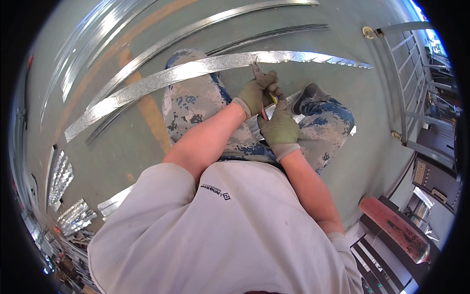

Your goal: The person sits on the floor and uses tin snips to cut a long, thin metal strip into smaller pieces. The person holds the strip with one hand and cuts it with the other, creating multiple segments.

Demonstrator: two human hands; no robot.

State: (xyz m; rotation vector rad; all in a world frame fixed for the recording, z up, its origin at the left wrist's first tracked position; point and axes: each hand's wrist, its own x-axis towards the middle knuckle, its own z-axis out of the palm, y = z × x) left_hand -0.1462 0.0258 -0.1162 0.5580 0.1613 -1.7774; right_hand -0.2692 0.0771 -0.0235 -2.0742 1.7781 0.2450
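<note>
A long strip of shiny sheet metal (191, 70) arcs across in front of me, over my bent knee. Toward its right end the near edge has a row of slanted notches or folds. Tin snips (256, 71), by their look, meet this near edge with their metal jaws; their handles show bits of red and yellow. My gloved left hand (253, 96) is closed round the snips just behind the jaws. Closed at the handle end is my gloved right hand (280, 125), close against the left. The fingers partly hide the handles.
More metal strips (196, 22) and a bundle of thin dark strips (269, 35) lie on the green floor beyond. A wheeled metal frame (399, 88) stands at right, with a red cylinder (394, 228) nearer me. Stacked shiny pieces (76, 216) lie at left.
</note>
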